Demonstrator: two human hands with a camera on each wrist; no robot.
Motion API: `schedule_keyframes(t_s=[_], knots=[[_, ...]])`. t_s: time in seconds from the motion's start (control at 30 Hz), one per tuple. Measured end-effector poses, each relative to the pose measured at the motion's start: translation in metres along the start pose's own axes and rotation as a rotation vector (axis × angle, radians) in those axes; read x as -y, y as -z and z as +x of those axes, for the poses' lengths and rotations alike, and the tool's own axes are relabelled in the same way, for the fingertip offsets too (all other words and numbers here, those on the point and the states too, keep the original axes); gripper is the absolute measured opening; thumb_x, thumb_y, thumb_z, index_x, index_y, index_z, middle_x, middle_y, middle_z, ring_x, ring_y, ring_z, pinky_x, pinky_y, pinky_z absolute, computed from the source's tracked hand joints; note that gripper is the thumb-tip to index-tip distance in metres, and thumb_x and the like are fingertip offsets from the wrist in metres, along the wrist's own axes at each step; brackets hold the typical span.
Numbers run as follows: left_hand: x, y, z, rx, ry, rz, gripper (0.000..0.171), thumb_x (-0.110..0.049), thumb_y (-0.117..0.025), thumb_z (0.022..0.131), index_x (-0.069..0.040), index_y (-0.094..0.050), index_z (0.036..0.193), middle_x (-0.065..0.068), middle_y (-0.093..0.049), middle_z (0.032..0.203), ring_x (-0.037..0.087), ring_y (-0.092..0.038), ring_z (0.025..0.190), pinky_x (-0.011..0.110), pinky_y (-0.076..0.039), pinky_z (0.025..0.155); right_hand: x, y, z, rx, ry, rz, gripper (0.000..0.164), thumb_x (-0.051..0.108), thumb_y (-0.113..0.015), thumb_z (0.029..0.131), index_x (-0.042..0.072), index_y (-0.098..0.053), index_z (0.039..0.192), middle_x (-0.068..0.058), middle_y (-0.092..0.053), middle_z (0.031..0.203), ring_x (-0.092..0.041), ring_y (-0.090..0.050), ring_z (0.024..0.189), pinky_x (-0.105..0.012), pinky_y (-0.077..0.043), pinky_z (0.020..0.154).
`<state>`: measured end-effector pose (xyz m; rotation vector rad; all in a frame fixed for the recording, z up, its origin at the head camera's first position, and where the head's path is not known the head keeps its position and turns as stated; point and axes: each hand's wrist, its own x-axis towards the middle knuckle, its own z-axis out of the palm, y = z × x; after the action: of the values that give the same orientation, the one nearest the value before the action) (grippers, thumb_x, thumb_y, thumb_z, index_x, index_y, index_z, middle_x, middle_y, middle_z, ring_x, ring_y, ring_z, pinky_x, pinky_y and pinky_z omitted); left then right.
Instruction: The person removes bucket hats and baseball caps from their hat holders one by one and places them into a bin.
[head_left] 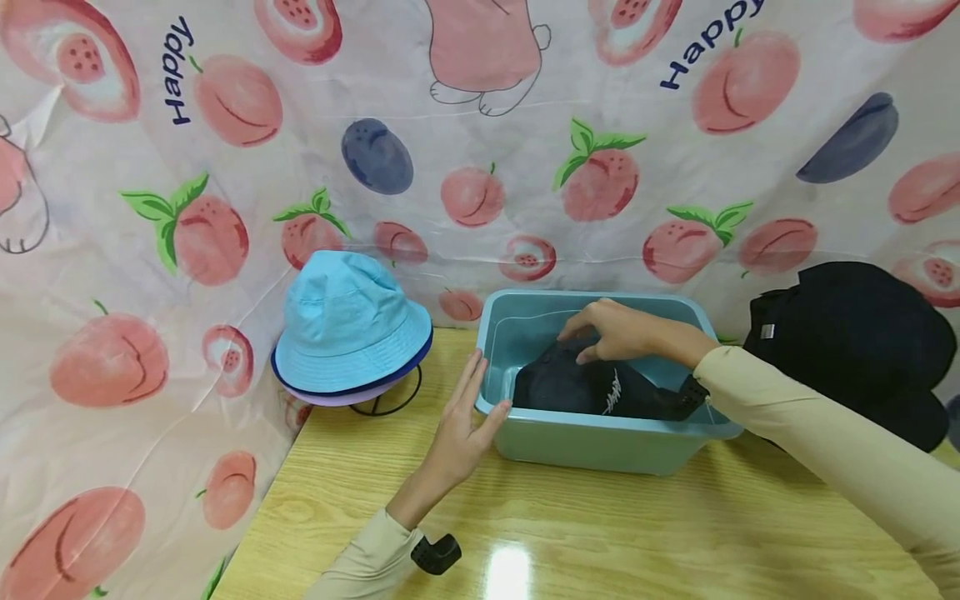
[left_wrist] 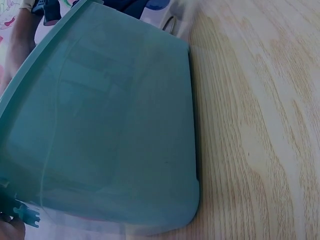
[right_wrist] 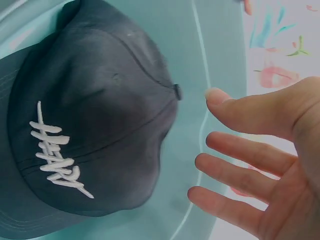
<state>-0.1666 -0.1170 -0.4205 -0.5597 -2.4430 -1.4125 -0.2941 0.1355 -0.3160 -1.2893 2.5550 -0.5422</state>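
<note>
A black baseball cap (head_left: 558, 383) with white stitched lettering lies inside a blue-green plastic bin (head_left: 585, 446). Above the cap's crown is my right hand (head_left: 618, 329), its fingers loosely bent. In the right wrist view that hand (right_wrist: 295, 200) has thumb and fingers spread, with a gap between them and the cap (right_wrist: 110, 115). My left hand (head_left: 457, 437) rests straight fingers against the bin's left end near the rim. The bin's outer wall (left_wrist: 120, 125) fills much of the left wrist view, where most of the left hand is out of sight.
Left of the bin, stacked bucket hats, light blue (head_left: 348, 317) over dark blue and lilac, sit on a black wire stand (head_left: 390, 408). Black caps (head_left: 855, 350) stand at the right. A fruit-print cloth (head_left: 480, 242) hangs behind the wooden table (head_left: 600, 533).
</note>
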Motion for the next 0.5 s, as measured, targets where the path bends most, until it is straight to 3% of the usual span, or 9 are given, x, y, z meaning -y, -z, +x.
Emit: schedule_keyframes(t_s=[0.13, 0.5], knots=[[0.0, 0.0, 0.0, -0.005, -0.006, 0.002, 0.069, -0.038, -0.049, 0.098, -0.003, -0.02, 0.15, 0.002, -0.01, 0.158, 0.015, -0.01, 0.143, 0.047, -0.024, 0.109, 0.003, 0.006, -0.005, -0.03, 0.002, 0.013, 0.035, 0.008, -0.073, 0.083, 0.002, -0.067, 0.117, -0.012, -0.065, 0.116, -0.031, -0.061, 0.105, -0.048, -0.049, 0.087], [-0.002, 0.001, 0.0, -0.005, -0.01, 0.006, 0.067, -0.039, -0.049, 0.098, -0.012, -0.018, 0.152, 0.003, -0.01, 0.158, 0.014, -0.01, 0.143, 0.046, -0.024, 0.11, 0.008, 0.018, -0.023, -0.125, -0.004, 0.038, 0.035, 0.01, -0.073, 0.083, 0.005, -0.067, 0.117, -0.01, -0.066, 0.115, -0.028, -0.061, 0.106, -0.042, -0.053, 0.08]])
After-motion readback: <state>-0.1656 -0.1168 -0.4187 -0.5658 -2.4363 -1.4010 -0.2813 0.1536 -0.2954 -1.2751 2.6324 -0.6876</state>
